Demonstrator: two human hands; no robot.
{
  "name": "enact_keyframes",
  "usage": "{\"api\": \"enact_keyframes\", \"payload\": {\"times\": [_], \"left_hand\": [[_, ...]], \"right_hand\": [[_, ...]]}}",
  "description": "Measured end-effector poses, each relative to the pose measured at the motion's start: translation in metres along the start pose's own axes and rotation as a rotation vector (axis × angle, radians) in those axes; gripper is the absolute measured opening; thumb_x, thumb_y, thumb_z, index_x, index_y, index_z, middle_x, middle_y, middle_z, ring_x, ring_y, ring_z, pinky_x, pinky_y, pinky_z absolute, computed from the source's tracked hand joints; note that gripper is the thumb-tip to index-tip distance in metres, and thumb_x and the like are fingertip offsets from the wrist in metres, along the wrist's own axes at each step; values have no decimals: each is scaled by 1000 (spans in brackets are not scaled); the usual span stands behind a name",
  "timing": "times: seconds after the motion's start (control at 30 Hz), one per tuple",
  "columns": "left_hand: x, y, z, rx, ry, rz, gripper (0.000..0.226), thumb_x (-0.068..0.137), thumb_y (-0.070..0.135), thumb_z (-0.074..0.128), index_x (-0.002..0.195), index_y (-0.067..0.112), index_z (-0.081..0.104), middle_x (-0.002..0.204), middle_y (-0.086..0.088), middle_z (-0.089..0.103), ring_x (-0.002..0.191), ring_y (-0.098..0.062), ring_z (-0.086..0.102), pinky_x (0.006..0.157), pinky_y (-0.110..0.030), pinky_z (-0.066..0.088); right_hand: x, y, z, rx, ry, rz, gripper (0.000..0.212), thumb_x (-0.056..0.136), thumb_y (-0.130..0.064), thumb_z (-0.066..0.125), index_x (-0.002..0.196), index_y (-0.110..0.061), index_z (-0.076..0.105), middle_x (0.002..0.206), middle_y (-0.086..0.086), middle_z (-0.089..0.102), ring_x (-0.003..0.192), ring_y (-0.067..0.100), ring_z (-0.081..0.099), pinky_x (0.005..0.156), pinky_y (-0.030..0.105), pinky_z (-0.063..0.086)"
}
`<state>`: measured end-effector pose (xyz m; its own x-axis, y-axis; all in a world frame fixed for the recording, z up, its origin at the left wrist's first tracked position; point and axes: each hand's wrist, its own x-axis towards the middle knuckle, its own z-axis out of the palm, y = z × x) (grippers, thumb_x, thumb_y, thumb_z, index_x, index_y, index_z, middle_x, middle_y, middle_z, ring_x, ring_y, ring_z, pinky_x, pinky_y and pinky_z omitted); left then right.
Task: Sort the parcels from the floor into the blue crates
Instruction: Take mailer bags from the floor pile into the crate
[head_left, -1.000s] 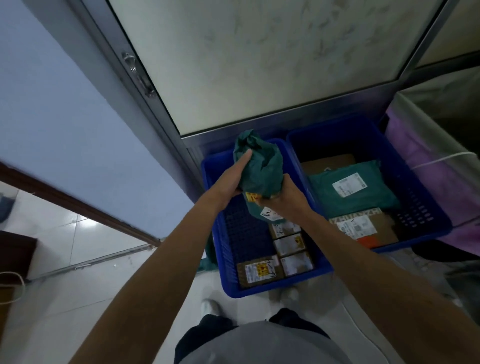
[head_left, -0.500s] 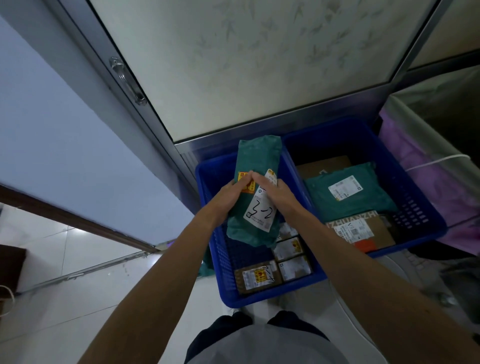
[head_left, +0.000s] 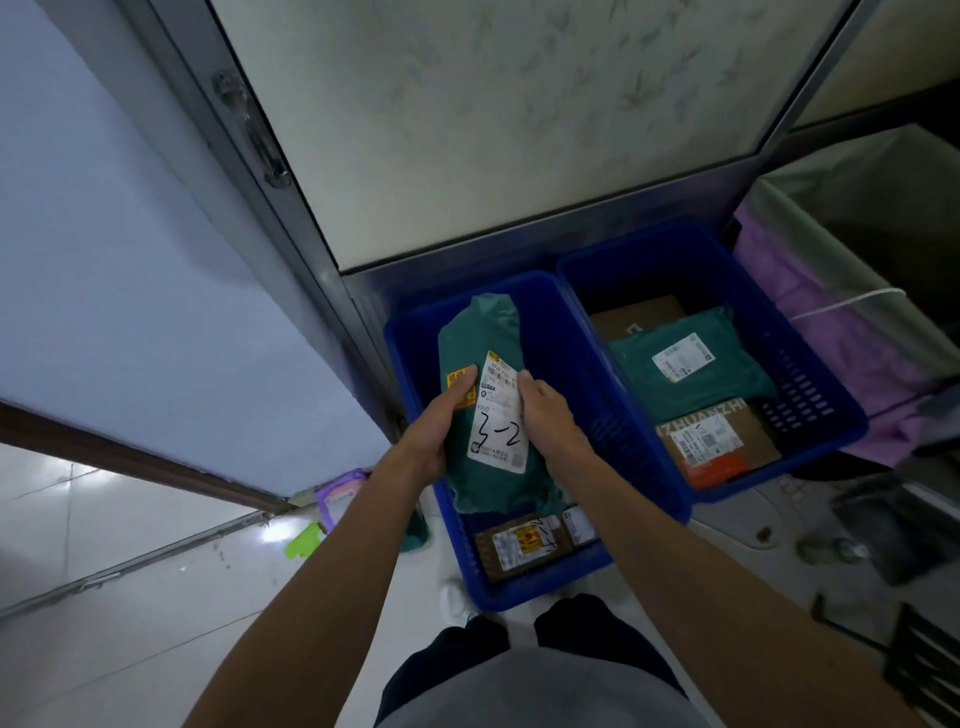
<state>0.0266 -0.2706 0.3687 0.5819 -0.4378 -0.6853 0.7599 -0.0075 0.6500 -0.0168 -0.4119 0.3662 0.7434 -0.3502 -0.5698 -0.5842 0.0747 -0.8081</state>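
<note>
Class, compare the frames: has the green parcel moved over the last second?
Yes. The green parcel has come down from above the far rim of the left blue crate to between its walls, label now facing up.

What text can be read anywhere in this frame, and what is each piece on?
"3-2": handwritten on the white label of the green parcel above the left crate.
"ZHUANZH": printed strip on the brown box in the right crate.
Too small or blurred: the white label's fine print, the parcel's yellow sticker, the label on the green mailer, labels on the small boxes in the left crate.
</note>
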Motion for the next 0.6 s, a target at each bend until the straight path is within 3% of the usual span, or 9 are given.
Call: {"api": "enact_keyframes", "payload": {"times": [0.17,0.3,0.37,0.43,0.47,0.6], "left_hand": [[-6,-8,-14,-74,0,-45,57,84,61,62,122,19,69,116,-13,73,106,-31,70,86,-41,54],[-3,-13,-20,-111,9,-54,62,80,66,62,122,21,70,115,-12,74,105,-30,71,87,-41,54],[-2,-14,-19,-126,-3,-49,58,85,66,57,119,22,70,112,-12,74,98,-29,73,82,-40,54],[0,-16,-17,-141,-1,-41,56,87,67,54,116,22,71,109,-12,75,94,-28,75,81,-40,54],[1,-16,-15,-143,8,-34,57,86,68,53,115,22,71,108,-12,76,93,-28,75,82,-41,54],[10,-16,-2,-160,81,15,65,84,75,49,117,23,69,108,-13,75,97,-31,73,84,-44,56]], "right_hand": [[0,7,13,39,54,20,53,104,-48,39,108,-2,65,103,20,69,96,30,66,77,37,49],[-2,9,14,53,13,44,53,102,-52,42,110,-5,67,110,17,70,105,32,66,96,50,50],[-3,8,15,28,-4,84,61,98,-62,41,118,-10,65,119,11,67,107,29,63,98,47,50],[-2,15,11,24,-55,185,88,81,-84,40,135,-17,58,133,9,61,116,28,60,104,45,46],[-3,20,6,61,-111,232,92,75,-90,42,137,-23,59,133,8,63,118,28,61,105,47,47],[-18,29,-17,234,-400,280,58,89,-71,54,129,-31,65,123,3,72,114,25,68,106,47,49]]}}
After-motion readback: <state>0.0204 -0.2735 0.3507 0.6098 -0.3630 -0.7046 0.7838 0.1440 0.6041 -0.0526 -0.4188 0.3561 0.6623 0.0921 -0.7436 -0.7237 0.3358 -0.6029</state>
